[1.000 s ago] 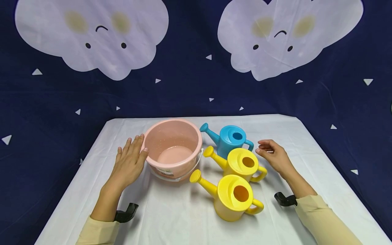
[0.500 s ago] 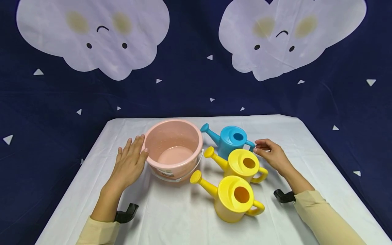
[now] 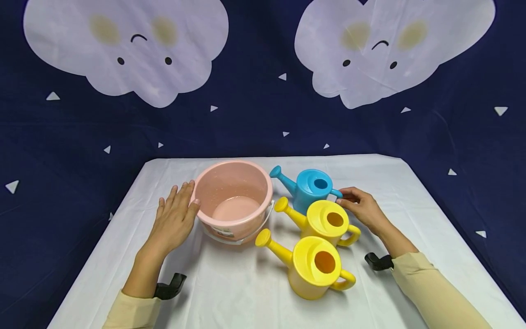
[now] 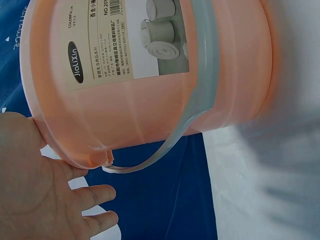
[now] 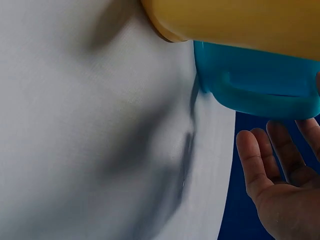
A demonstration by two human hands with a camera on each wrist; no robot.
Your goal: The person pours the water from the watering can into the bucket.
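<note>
My right grip [image 3: 363, 210], not yet closed, is at the handle [image 3: 336, 193] of the blue watering can [image 3: 311, 188], right of the pink bucket [image 3: 234, 183]. I should pinch this handle firmly, without pushing the neighbouring yellow watering can [image 3: 319, 218]; my left grip [image 3: 174, 220], straight-fingered, rests against the bucket.

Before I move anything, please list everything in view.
backdrop: 1, navy, at the back
clouds: 2, white, on backdrop
triangles: several, white, on backdrop
table cover: 1, white, before backdrop
bucket: 1, pink, on table cover
label: 1, mostly beige, on bucket
far watering can: 1, blue, right of bucket
near watering can: 1, yellow, foremost
middle watering can: 1, yellow, between them
sleeves: 2, cream, at head view's bottom
wrist mounts: 2, black, beside sleeves
left hand: 1, touching bucket
right hand: 1, at far can's handle
</note>
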